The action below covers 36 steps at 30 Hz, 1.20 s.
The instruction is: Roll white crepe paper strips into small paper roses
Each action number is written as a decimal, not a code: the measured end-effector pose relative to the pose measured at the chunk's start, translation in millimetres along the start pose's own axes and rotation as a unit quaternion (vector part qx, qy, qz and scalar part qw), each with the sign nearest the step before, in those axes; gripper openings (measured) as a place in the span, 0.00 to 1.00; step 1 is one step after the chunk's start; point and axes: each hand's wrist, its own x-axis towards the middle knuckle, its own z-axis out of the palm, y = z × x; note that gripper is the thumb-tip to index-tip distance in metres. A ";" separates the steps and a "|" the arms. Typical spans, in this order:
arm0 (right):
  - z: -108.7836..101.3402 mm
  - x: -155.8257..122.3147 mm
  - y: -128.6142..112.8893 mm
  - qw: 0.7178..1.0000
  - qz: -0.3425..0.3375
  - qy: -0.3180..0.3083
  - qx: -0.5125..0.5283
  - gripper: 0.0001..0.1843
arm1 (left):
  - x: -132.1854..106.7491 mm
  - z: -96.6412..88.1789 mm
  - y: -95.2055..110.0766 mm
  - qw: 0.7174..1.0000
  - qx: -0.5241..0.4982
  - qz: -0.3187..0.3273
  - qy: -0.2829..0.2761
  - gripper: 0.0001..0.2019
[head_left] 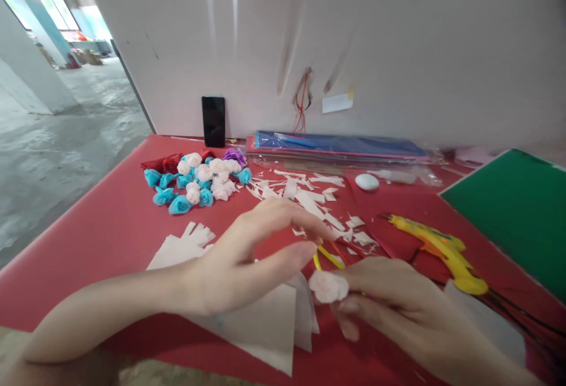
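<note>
My right hand point(393, 303) is closed round a small pale pink paper rose point(328, 286), pinching it just above the red table cover point(110, 233). My left hand point(256, 256) hovers beside it with fingers stretched and apart, holding nothing; its fingertips reach toward the rose and the yellow scissor handles point(329, 256) lying behind it. White paper sheets point(265, 321) lie under my left hand.
A heap of blue, white, red and purple paper roses point(194, 180) sits at the back left. White paper scraps point(309, 194) litter the middle. A yellow glue gun point(442, 250), a green sheet point(517, 209), packed coloured paper point(336, 144), a black phone point(213, 121) against the wall.
</note>
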 end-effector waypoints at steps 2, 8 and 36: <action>-6.1 0.6 4.8 0.998 0.010 -0.032 -0.056 0.19 | 4.4 -4.6 -1.1 0.996 -0.037 -0.030 -0.082 0.08; -12.6 5.3 10.0 0.984 0.002 -0.177 0.007 0.28 | 7.4 -6.7 -12.4 0.978 -0.052 0.010 -0.201 0.06; -0.2 19.7 32.9 0.833 0.154 -0.429 0.313 0.21 | 5.8 11.4 -20.8 0.932 -0.101 -0.087 -0.338 0.06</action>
